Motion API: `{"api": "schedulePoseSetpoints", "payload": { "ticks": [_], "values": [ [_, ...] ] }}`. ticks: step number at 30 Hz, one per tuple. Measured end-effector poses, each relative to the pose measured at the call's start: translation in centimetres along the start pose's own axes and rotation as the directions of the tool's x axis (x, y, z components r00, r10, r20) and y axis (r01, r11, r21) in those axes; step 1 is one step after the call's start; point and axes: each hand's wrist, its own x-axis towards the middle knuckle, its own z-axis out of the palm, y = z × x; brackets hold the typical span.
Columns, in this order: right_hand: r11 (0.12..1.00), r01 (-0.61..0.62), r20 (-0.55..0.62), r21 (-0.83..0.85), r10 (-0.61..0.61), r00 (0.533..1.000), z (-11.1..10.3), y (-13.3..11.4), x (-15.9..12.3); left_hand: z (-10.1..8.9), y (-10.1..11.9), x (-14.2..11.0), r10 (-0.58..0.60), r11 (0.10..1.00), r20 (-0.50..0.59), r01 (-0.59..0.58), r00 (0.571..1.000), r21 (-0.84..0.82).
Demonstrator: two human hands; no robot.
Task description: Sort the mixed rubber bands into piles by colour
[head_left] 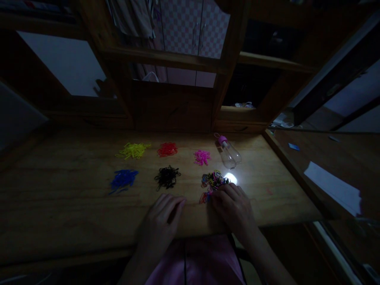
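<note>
Checked doors [180, 31] stand at twelve o'clock. A cloth [132, 19] hangs at eleven. A white panel [63, 59] is at ten. A blue card [293, 147] lies at three, with white paper [334, 188] toward four.

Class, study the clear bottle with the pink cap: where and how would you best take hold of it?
Probably by the narrow neck just below the pink cap, coming from above and the right. The clear bottle lies on its side, its wide, rounded end nearer the camera, so the neck should be easier to close on; the pink bands lie on its left.
</note>
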Motion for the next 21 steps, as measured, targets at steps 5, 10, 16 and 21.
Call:
{"api": "schedulePoseSetpoints", "payload": {
  "ticks": [5,10,16,21],
  "values": [
    [0.925,-0.234,0.002,0.298,0.245,0.970,-0.5,-0.3,0.4,0.0,0.0,0.0,-0.025,0.999,-0.016,0.025,1.000,-0.023],
    [0.633,-0.510,0.207,0.583,0.490,0.846,-2.1,-0.1,1.8,0.0,0.0,0.0,-0.066,0.997,0.000,0.066,0.998,-0.044],
    [0.312,-0.578,0.382,0.754,0.507,0.772,-2.8,1.7,5.1,0.0,-0.1,0.1,-0.112,0.992,0.008,0.112,0.994,-0.065],
    [0.815,-0.323,0.186,0.481,0.265,0.946,-1.0,3.9,10.0,0.1,-0.1,0.2,-0.133,0.987,0.021,0.134,0.991,-0.086]
  ]
}}
